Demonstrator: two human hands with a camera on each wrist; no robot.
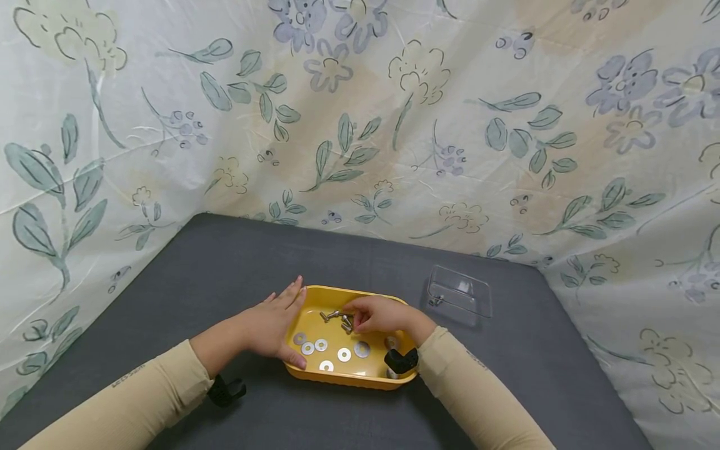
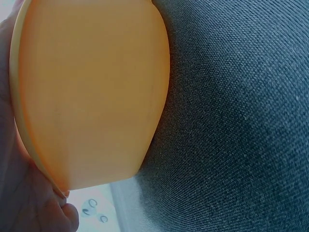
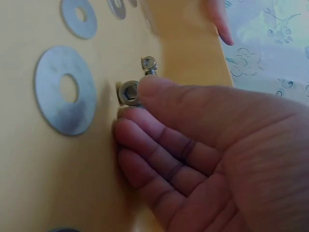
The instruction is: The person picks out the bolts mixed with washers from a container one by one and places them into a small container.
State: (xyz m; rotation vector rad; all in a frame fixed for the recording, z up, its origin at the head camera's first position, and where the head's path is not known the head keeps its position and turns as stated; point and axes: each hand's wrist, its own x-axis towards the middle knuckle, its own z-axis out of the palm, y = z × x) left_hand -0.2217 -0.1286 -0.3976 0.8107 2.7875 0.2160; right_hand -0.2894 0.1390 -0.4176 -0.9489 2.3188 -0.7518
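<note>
A shallow yellow tray (image 1: pixel 343 378) sits on the dark table. Flat metal washers (image 1: pixel 344 355) lie scattered across its floor, with several small socket-head screws (image 1: pixel 333 314) grouped near the middle. Spread over the tray's left end, my left hand (image 1: pixel 267 325) rests on the rim with its fingers fairly straight. My right hand (image 1: pixel 382 314) reaches inside to the screws. In the right wrist view, the thumb and curled fingers pinch around one socket-head screw (image 3: pixel 128 93), whose shank is hidden. Another screw (image 3: pixel 148 63) lies just beyond, and a large washer (image 3: pixel 79 113) is beside the hand.
A clear plastic box (image 1: pixel 461 292) stands behind the tray to the right, with small metal pieces (image 1: pixel 435 301) in its near left corner. Floral fabric (image 1: pixel 360 125) hangs around the table's back and sides.
</note>
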